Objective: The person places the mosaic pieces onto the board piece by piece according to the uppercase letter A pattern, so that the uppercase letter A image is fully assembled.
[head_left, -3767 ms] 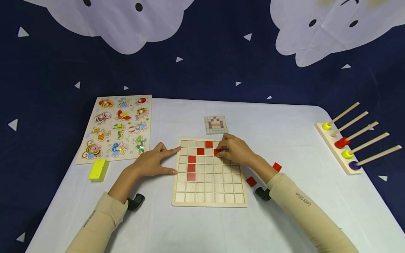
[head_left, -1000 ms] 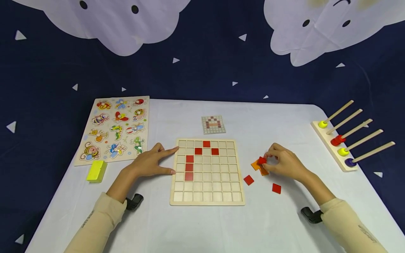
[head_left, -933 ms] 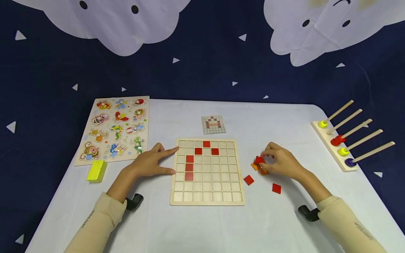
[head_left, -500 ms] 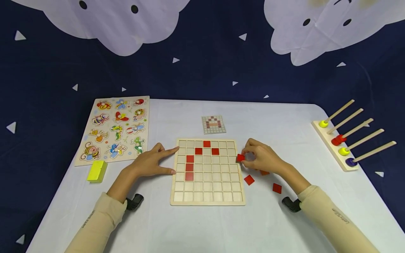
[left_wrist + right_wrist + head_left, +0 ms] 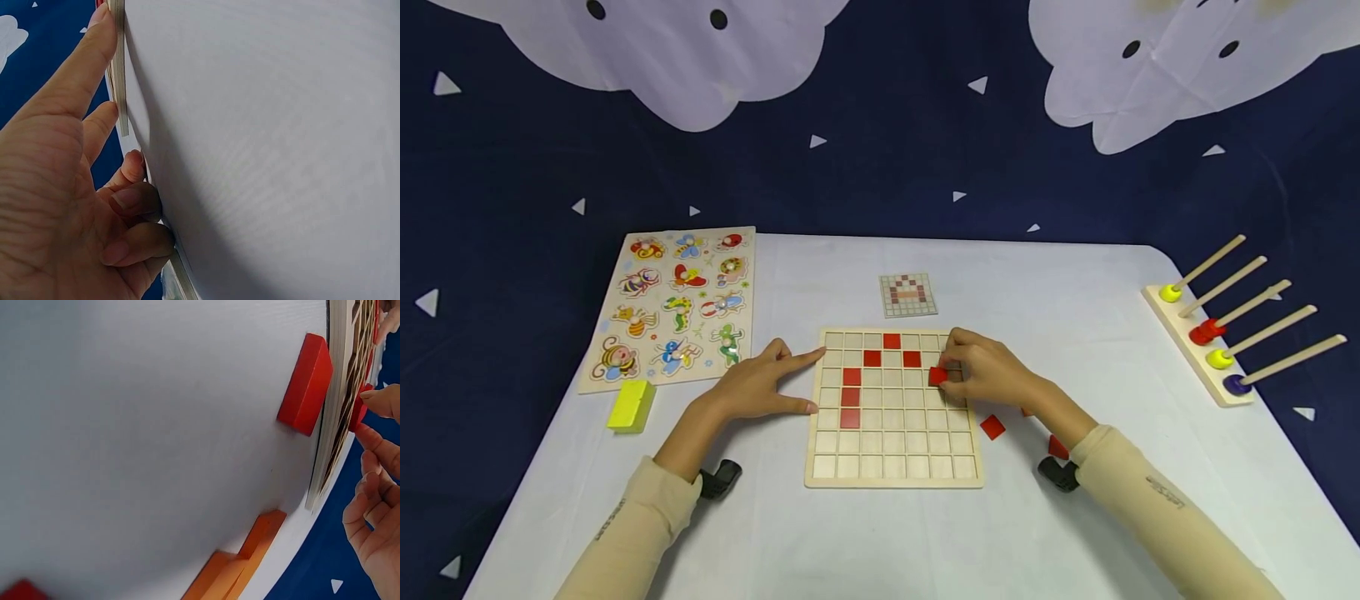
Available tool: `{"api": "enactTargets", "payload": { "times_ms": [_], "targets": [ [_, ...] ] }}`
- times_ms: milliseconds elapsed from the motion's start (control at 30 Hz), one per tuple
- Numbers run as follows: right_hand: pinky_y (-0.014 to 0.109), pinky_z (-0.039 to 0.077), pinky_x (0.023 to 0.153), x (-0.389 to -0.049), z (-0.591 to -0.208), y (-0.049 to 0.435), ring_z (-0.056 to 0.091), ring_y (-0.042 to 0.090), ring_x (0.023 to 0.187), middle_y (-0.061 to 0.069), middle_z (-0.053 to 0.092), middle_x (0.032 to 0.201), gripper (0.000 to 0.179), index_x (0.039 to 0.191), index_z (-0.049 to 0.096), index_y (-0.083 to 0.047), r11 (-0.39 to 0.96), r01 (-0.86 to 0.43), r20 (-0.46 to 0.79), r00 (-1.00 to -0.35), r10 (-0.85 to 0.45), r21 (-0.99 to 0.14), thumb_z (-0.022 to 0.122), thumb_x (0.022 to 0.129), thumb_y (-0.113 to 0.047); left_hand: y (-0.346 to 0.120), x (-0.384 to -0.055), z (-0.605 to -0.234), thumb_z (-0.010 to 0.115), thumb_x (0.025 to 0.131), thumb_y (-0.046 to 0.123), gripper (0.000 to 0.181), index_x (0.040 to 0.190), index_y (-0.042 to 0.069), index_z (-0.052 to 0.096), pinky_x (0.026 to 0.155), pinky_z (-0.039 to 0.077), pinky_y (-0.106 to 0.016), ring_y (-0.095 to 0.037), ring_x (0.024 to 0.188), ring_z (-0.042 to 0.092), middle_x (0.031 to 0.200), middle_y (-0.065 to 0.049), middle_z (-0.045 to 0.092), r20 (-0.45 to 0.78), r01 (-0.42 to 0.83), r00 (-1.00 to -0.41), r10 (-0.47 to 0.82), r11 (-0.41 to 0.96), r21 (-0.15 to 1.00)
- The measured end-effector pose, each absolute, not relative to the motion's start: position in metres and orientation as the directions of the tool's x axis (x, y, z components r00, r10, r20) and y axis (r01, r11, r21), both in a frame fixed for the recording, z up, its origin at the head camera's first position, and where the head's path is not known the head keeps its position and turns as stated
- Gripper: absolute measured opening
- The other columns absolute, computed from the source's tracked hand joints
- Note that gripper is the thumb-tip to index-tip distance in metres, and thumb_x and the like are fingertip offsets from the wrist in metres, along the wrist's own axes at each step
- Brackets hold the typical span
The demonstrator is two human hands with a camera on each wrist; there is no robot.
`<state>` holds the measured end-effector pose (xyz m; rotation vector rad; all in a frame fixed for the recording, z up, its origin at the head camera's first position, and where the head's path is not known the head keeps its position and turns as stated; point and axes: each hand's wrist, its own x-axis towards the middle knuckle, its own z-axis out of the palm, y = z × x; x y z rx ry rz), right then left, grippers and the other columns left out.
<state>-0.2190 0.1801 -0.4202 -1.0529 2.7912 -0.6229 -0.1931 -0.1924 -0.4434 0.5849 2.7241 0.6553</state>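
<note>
A wooden grid board (image 5: 891,446) lies on the white table, with several red tiles (image 5: 851,396) set in its cells. My left hand (image 5: 756,385) rests at the board's left edge, thumb and index finger stretched out against it. In the left wrist view the other fingers of that hand (image 5: 62,169) are bent. Between thumb and fingertips, my right hand (image 5: 988,367) pinches a red square tile (image 5: 937,377) over the right side of the board, in the third row. The right wrist view shows the same tile (image 5: 359,412) at the board's surface.
Right of the board lie a red tile (image 5: 992,427), another partly under the sleeve (image 5: 1057,447), and orange tiles (image 5: 253,550). Behind stands a small pattern card (image 5: 908,296). An insect puzzle (image 5: 700,333) and yellow block (image 5: 631,407) sit left; a peg stacker (image 5: 1198,346) sits far right.
My right hand set a red tile in the second row, picked another from the pile at the right, and carried it left over the board. The left hand stayed at the edge.
</note>
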Motion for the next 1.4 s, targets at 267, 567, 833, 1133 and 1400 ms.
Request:
{"api": "enactTargets", "payload": {
  "times_ms": [267,567,833,1133,1400],
  "targets": [
    [0.032,0.05,0.077,-0.219,-0.418,0.176,0.054,0.01,0.084,-0.002,0.057,0.098,0.02,0.095,0.076,-0.008,0.682,-0.625,0.032,-0.746,-0.665,-0.379,0.08,0.081,-0.021,-0.191,-0.193,-0.443,0.079,0.076,0.057,0.088,0.151,0.033,0.042,0.058,0.032,-0.03,-0.016,0.064,0.037,0.099,-0.003,0.042,-0.166,0.322,-0.879,0.447,0.814,0.484],
    [0.035,0.051,0.08,-0.219,-0.416,0.174,0.057,0.012,0.088,-0.001,0.059,0.098,0.014,0.094,0.076,-0.008,0.661,-0.643,0.045,-0.729,-0.683,-0.387,0.079,0.085,-0.019,-0.189,-0.192,-0.44,0.079,0.076,0.057,0.088,0.151,0.033,0.042,0.058,0.033,-0.03,-0.016,0.065,0.038,0.1,-0.002,0.043,-0.166,0.322,-0.879,0.446,0.814,0.483],
    [0.035,0.051,0.078,-0.218,-0.419,0.174,0.057,0.012,0.085,-0.002,0.058,0.094,0.012,0.091,0.076,-0.01,0.667,-0.63,0.048,-0.74,-0.671,-0.398,0.08,0.084,-0.019,-0.189,-0.192,-0.441,0.079,0.076,0.057,0.088,0.151,0.032,0.042,0.058,0.032,-0.029,-0.016,0.064,0.037,0.099,-0.002,0.043,-0.15,0.331,-0.881,0.449,0.81,0.484],
    [0.031,0.046,0.075,-0.212,-0.417,0.186,0.053,0.016,0.084,0.0,0.06,0.097,0.023,0.107,0.076,-0.009,0.672,-0.58,0.041,-0.77,-0.637,-0.46,0.078,0.086,-0.02,-0.189,-0.191,-0.442,0.079,0.076,0.056,0.087,0.151,0.03,0.043,0.058,0.032,-0.029,-0.016,0.064,0.037,0.099,-0.004,0.042,-0.167,0.317,-0.878,0.449,0.806,0.501],
    [0.031,0.045,0.073,-0.198,-0.413,0.216,0.053,0.018,0.083,0.0,0.058,0.093,0.022,0.105,0.077,-0.011,0.707,-0.548,0.04,-0.802,-0.597,-0.447,0.08,0.084,-0.018,-0.191,-0.192,-0.441,0.078,0.077,0.057,0.087,0.151,0.03,0.042,0.059,0.032,-0.03,-0.016,0.065,0.038,0.1,-0.004,0.043,-0.18,0.31,-0.879,0.441,0.816,0.488]
  ]
}}
